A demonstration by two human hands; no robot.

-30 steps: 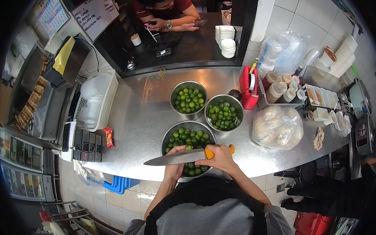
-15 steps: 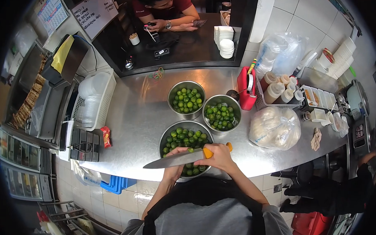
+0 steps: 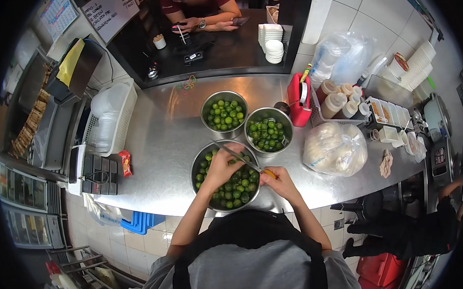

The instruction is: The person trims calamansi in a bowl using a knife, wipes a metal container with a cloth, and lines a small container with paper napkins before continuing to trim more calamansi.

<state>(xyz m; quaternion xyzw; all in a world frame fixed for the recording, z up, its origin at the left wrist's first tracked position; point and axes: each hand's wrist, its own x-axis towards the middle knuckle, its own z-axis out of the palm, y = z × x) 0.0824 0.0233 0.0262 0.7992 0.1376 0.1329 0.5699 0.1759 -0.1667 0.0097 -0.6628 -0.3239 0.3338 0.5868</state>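
Over the large metal bowl [image 3: 193, 178] at the near edge of the steel counter [image 3: 157, 167], left hand [image 3: 221, 168] now higher and farther in, fingers bent down among the green fruits [image 3: 235, 188]; cannot tell whether it grips one. Right hand [image 3: 279, 183] closed round the orange handle of the knife [image 3: 247, 161]. Blade, earlier broadside across the bowl's near half with tip out past the left rim, now narrow to view, slanting toward the far rim. More fruits exposed in the near half. Two smaller fruit-filled bowls stand just beyond, unchanged.
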